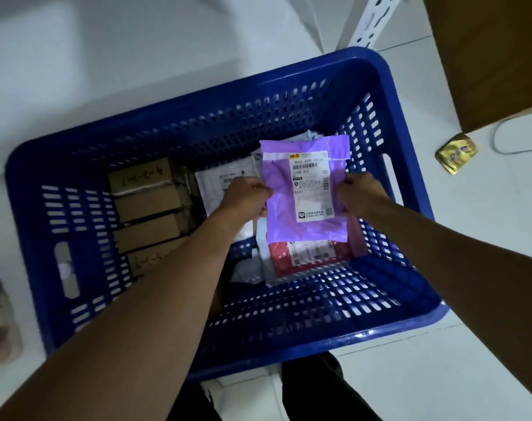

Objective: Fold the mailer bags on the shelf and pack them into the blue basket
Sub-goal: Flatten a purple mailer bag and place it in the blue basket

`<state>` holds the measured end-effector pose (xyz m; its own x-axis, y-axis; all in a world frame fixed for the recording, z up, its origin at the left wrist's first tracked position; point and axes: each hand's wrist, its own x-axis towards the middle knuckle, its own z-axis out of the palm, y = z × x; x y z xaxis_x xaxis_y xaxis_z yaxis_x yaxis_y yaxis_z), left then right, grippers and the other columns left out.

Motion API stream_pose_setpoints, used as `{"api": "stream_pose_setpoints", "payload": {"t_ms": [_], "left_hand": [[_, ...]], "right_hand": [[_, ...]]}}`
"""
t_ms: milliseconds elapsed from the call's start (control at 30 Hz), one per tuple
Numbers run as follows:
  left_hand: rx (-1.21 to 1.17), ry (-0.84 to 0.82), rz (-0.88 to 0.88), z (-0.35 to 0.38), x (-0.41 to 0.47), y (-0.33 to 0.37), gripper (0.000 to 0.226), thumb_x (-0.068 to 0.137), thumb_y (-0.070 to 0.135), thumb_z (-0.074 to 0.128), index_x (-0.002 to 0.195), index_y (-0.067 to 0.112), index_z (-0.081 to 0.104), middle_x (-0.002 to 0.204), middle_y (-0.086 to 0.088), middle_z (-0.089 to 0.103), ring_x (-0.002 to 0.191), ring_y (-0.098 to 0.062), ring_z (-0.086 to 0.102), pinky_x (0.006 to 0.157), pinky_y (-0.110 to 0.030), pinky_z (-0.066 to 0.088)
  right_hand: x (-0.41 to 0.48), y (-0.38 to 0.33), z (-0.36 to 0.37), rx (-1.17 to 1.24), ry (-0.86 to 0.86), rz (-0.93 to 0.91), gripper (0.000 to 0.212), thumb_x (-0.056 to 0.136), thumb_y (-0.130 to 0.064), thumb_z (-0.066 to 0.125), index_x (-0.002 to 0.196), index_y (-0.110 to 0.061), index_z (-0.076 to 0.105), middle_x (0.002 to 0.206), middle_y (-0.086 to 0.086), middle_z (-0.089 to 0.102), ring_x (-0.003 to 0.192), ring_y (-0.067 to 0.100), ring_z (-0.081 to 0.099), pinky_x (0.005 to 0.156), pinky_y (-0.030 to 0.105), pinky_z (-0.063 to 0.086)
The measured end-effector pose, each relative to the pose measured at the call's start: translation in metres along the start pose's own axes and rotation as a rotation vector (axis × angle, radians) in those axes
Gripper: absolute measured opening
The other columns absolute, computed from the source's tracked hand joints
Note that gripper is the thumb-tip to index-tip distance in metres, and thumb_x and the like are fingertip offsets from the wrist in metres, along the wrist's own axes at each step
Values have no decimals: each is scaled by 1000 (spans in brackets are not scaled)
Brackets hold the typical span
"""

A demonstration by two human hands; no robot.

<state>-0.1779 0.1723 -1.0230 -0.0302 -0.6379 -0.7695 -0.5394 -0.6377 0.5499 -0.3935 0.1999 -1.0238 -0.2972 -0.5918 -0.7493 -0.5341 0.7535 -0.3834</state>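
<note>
My left hand (248, 194) and right hand (357, 194) pinch opposite edges of the purple mailer bag (307, 189), likely to lay it flat in the blue basket (365, 65)

Arms: left forearm (155, 299) and right forearm (456, 253), bare from wrist to the edge of view | Hands: left hand (246, 196) and right hand (360, 192), bare, knuckles showing | Clothing: black matte cloth trousers (313, 387), two dark legs low in view, detail lost in shadow

Purple mailer bag (292, 214), blue perforated basket (410, 323), red mailer (281, 255)
</note>
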Motion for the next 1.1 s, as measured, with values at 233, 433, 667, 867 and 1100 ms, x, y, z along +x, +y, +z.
{"api": "stream_pose_setpoints", "payload": {"t_ms": [233,433,667,867,1100], "left_hand": [[-122,59,-73,16,42,0,13,97,8,61,86,13,66,69,-7,62,54,-17,62,50,-27,55],[-121,79,-97,25,66,-9,26,97,2,55,74,12,63,69,-9,61,54,-18,61,46,-22,52],[-148,56,-114,36,76,-10,29,95,-3,51,74,11,65,69,-13,66,64,-26,65,78,-46,59],[-140,20,-133,48,78,-17,68,86,9,62,150,13,40,133,-19,62,112,-36,66,90,-40,55],[155,-59,-23,44,51,-12,66,97,16,54,158,19,28,160,-8,36,139,-26,45,106,-29,43]], "right_hand": [[45,-7,16,3,120,-12,39,97,-30,40,115,-9,67,118,25,64,108,41,62,94,47,52],[75,-10,25,-16,102,-38,34,96,-28,44,116,-13,66,118,20,66,110,39,62,91,43,51],[82,-6,24,9,57,-28,35,88,-16,45,117,-9,64,114,17,69,101,38,66,82,41,57],[75,2,17,33,-93,-35,39,83,-18,53,121,-12,59,108,11,69,89,29,68,58,29,50],[57,10,18,-2,-184,-128,67,94,-18,59,154,-19,28,133,9,54,91,23,62,70,29,50]]}}
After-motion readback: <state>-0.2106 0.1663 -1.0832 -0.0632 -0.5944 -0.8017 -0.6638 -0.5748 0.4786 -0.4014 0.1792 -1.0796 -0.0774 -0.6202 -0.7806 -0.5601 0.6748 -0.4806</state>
